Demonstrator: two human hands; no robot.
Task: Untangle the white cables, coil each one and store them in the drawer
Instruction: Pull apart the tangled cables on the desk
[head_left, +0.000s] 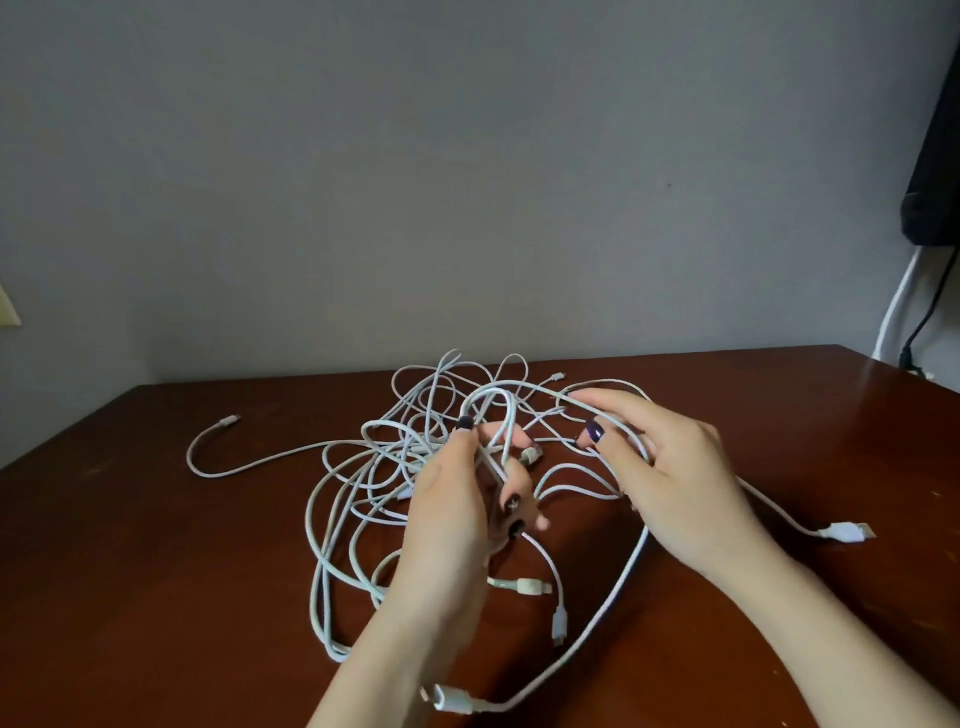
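A tangle of white cables (363, 499) lies spread over the middle of the brown wooden table (156, 571). My left hand (457, 519) grips a raised loop of cable (493, 410) above the heap, fingers curled round its two strands. My right hand (670, 478) is just to the right, thumb and fingers pinching another strand that runs back into the tangle. Loose plug ends lie around: one at far left (228, 419), one at right (847, 532), one near the front (447, 696). No drawer is in view.
A grey wall stands behind the table's far edge. At the upper right hangs a dark object (935, 156) with a white and a black cord (898, 306) running down behind the table corner.
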